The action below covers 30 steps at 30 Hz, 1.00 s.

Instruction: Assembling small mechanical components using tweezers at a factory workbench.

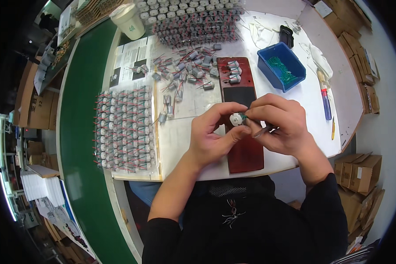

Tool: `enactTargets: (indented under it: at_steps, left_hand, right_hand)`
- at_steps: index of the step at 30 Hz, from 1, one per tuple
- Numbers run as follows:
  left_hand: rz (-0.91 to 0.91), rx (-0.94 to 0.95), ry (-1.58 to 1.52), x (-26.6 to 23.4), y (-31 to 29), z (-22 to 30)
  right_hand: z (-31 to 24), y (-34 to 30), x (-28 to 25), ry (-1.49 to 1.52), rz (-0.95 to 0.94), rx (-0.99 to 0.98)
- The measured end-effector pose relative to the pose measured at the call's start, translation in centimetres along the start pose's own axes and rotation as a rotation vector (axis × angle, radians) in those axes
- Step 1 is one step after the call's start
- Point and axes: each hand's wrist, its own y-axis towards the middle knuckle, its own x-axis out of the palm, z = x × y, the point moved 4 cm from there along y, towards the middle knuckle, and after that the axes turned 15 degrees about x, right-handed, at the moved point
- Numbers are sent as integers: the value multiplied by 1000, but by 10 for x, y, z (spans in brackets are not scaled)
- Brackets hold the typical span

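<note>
Over the red-brown board [246,158], my left hand [211,136] pinches a small motor [236,119] between thumb and forefinger, its white end cap facing up. My right hand [281,123] is closed right beside it, fingertips at the motor's edge. A slim dark metal tool [264,130] sits in the right hand, its far part hidden by the fingers. A bit of green, perhaps a short wire, shows between the right fingertips and the motor. A few motors [234,70] with red wires lie on the board's far end, beyond a black pad [239,97].
Loose grey motors [193,66] are scattered left of the board. Rows of motors [125,127] fill a tray at left, with stacked trays [193,22] behind. At right stand a blue bin [290,66] of green pieces, a screwdriver-like tool [325,103] and a yellow tool [333,128].
</note>
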Motion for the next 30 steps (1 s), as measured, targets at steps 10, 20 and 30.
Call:
enactTargets:
  at_steps: [10,20,30]
  left_hand:
    - [-121,140,289,-4,4,10]
    - [330,-291,37,-13,1,-12]
    - [-2,-318,367,-12,6,-17]
  right_hand:
    - [2,1,-9,-11,-14,-61]
    - [53,5,-12,45,-110,481]
    - [38,-19,30,-118,-468,312]
